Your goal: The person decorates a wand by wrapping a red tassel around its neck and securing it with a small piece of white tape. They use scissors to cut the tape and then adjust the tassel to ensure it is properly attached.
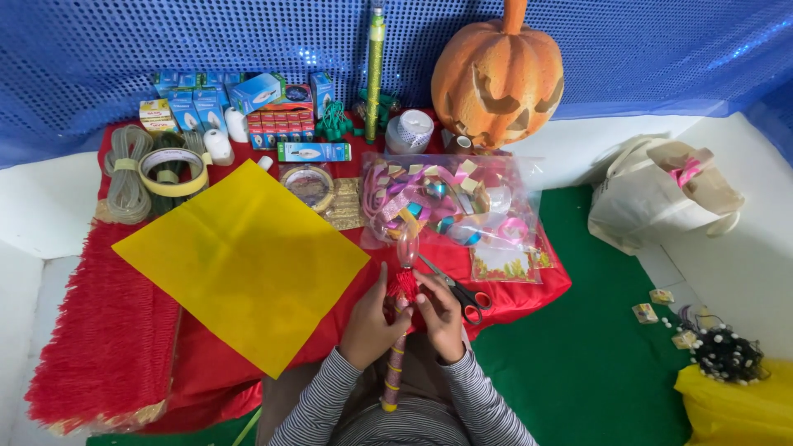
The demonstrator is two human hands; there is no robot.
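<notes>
A: Report the state of both hands.

B: The left hand (369, 324) is curled closed around a decorated stick (394, 363), gripping it just below a red tassel (403, 286). The right hand (440, 315) is closed on the same stick from the other side, fingertips touching the tassel. A clear bulb-like piece (407, 248) sits at the top of the stick; what it is cannot be confirmed, as the detail is too small.

A: Position of the stick?

B: At the near edge of the red cloth (198, 363), roughly upright, lower end over the person's lap.

A: Adjacent items?

B: Scissors (459, 291) lie on the cloth just beside the right hand. A yellow paper sheet (244, 260) lies left of the left hand. A clear bag of ribbons (446, 206) lies behind the hands. An orange pumpkin lantern (498, 78) stands at the far edge.
</notes>
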